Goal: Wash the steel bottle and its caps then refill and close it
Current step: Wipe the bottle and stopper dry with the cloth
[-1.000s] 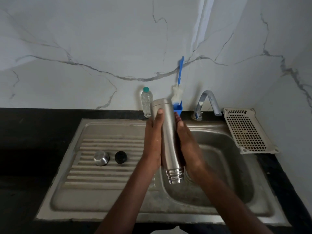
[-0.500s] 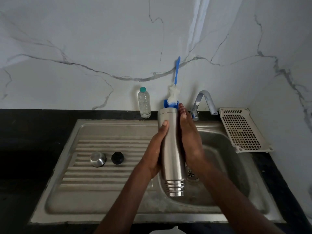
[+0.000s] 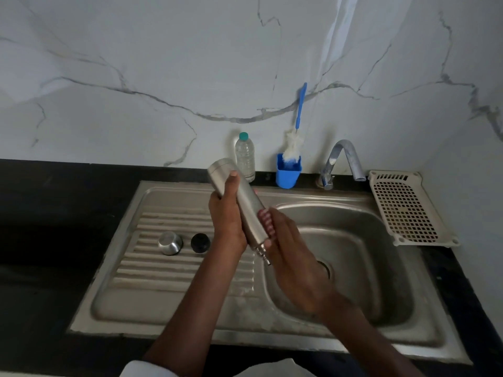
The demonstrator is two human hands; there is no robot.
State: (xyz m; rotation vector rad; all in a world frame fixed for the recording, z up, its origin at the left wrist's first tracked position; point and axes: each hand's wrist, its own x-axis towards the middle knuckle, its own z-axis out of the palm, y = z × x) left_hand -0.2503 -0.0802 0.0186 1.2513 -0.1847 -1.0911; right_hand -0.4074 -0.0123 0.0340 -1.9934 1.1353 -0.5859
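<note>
steel cap (image 3: 170, 242), black cap (image 3: 200, 242) on drainboard (image 3: 152, 270) | tap (image 3: 343, 161) seemingly off

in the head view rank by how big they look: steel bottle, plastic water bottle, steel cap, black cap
1. steel bottle, though it is held nearer the camera
2. plastic water bottle
3. steel cap
4. black cap, only slightly smaller than the steel cap; nearly alike

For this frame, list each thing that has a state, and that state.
steel bottle: uncapped, tilted, mouth pointing down toward the basin, held in both hands
left hand: grips the bottle's upper body
right hand: fingers curled round the bottle near its neck
steel cap: off, on the drainboard
black cap: off, beside the steel cap
tap: no water visible
plastic bottle: capped, upright
bottle brush: standing in the blue holder
</note>
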